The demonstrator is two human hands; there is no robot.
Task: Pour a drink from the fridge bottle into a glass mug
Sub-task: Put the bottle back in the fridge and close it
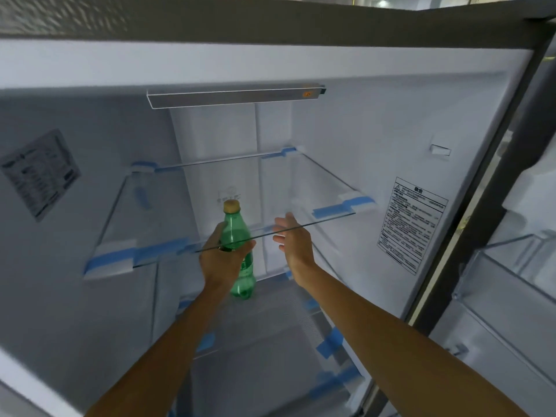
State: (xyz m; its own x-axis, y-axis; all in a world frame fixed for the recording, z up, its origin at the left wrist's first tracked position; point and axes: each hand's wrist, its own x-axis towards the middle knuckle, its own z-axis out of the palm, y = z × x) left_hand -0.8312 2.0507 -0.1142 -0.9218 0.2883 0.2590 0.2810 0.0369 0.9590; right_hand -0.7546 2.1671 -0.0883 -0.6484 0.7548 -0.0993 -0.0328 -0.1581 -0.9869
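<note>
Two bare arms take up the lower half of the view. The long, slim left forearm (156, 356) runs up from the 7 o'clock edge, its skin uncovered along its whole visible length as far as the wrist. The right forearm (406, 341) runs up from the 5 o'clock edge, equally uncovered, and looks broadest near the frame border. The bare left hand (224, 260) and bare right hand (293, 239) lie near the centre, the right at 3 o'clock of the left. The fingertips are slightly blurred, so the nails cannot be made out.
</note>
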